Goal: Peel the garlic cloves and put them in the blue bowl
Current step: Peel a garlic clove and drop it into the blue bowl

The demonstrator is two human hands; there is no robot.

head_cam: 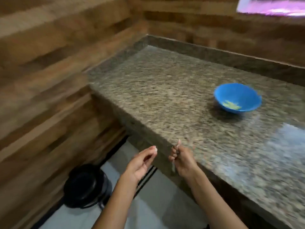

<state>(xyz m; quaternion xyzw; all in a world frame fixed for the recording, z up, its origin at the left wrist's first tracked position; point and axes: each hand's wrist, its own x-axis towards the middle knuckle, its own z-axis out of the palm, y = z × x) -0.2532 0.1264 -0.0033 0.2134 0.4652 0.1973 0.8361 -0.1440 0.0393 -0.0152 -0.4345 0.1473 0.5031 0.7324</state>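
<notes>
Head view, blurred by motion. Your left hand (142, 161) sits low in the centre of the frame, off the edge of the granite counter (173, 96), palm turned up; its fingers curve toward the thumb, and a small pale piece (154, 148), too blurred to identify, shows at the fingertips. Your right hand (183, 161) lies just to the right of it, over the counter's near corner, with its fingers curled around a thin dark tool (173, 167) whose lower end projects below the fist; something pale (178, 142) rises above the knuckles, but you cannot tell what it is. The two hands are near each other and apart. The blue bowl (237, 97) stands on the counter at the right of the frame, well apart from both hands, with pale yellowish pieces (231, 104) in its bottom. A black round bin (85, 185) stands on the floor at lower left, beside the wood-patterned wall (49, 63).
</notes>
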